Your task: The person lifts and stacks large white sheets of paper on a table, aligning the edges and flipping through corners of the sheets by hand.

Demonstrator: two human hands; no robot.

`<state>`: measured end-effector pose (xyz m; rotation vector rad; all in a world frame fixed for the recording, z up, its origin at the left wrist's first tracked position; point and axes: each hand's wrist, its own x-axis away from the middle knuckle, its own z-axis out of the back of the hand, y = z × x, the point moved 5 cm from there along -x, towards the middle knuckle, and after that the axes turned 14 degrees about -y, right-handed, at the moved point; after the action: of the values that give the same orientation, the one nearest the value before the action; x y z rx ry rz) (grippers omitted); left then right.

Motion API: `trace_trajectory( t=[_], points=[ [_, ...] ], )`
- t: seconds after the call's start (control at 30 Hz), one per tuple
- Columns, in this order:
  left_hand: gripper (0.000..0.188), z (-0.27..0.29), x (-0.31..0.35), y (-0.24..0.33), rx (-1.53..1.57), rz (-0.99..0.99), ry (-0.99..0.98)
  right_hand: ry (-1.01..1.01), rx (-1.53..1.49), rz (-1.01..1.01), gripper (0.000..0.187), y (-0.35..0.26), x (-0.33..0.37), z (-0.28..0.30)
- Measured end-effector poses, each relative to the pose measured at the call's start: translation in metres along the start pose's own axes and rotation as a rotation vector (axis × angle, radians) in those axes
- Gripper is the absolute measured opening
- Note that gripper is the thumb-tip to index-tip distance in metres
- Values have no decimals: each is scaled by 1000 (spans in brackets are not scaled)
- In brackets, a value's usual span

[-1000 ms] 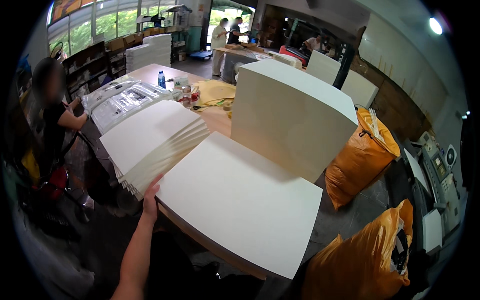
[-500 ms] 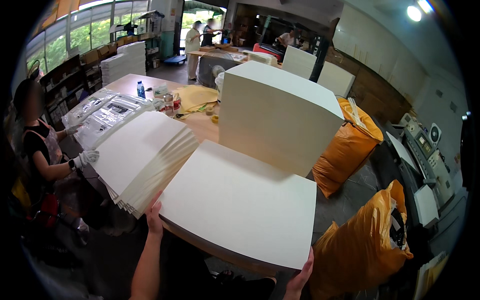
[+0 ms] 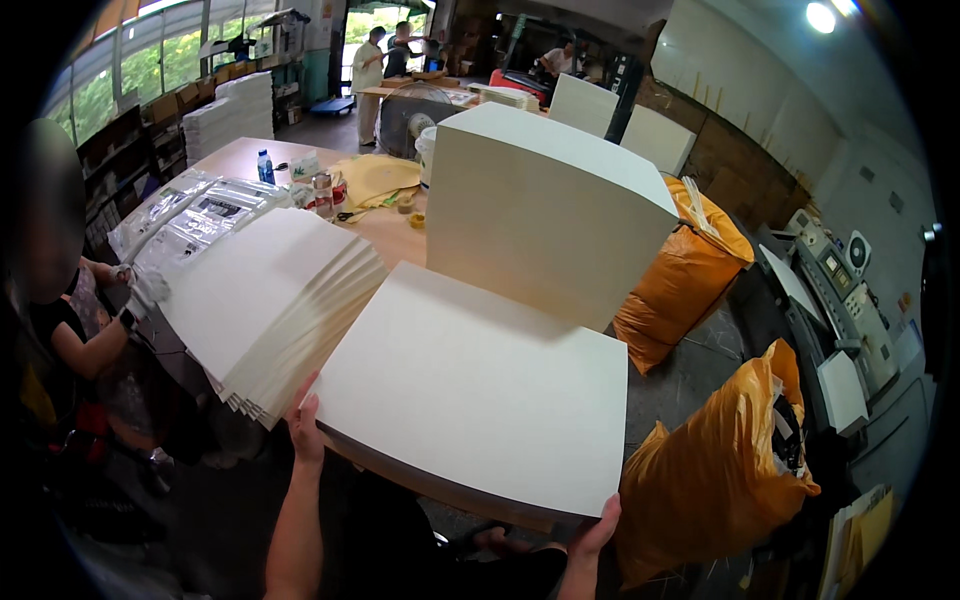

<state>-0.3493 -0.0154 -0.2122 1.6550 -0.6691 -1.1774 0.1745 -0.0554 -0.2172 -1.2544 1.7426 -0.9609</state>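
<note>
A thick stack of large white sheets (image 3: 480, 385) lies at the near edge of the table before me. My left hand (image 3: 306, 420) grips its near left corner, thumb at the upper edge and fingers mostly hidden beneath. At the near right corner my right hand (image 3: 597, 527) holds the same stack, its thumb along the side. Directly behind rises a much taller block of white sheets (image 3: 545, 215), untouched by either hand. To the left, close to my left hand, a fanned pile of white sheets (image 3: 262, 295) spreads in stepped layers.
A co-worker's gloved hand (image 3: 150, 285) is beside the fanned pile. Clear plastic packaging (image 3: 215, 215), a blue bottle (image 3: 265, 167), tape rolls (image 3: 416, 220) and yellow paper (image 3: 375, 180) lie farther back. Orange sacks (image 3: 705, 470) stand at right, near a machine (image 3: 850, 290).
My view has shifted slightly, and both hands still hold the stack's corners. The co-worker at left has leaned nearer, and the gloved hand has drawn back from the fanned pile's edge.
</note>
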Motion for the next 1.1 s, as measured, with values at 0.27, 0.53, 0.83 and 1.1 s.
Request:
trace_trajectory(
  t=[0.27,0.53,0.83,1.1],
  points=[
    [44,4,-5,32,79,98,-63,28,284,127,51,5,-11,11],
    [36,-203,10,166,-319,-531,-775,-47,-114,-26,84,18,5,27],
    [26,-270,34,120,-388,-290,-1281,120,-187,-115,67,84,23,47],
    [21,-263,32,112,-329,-269,-1256,186,214,53,72,83,15,47]
  ],
)
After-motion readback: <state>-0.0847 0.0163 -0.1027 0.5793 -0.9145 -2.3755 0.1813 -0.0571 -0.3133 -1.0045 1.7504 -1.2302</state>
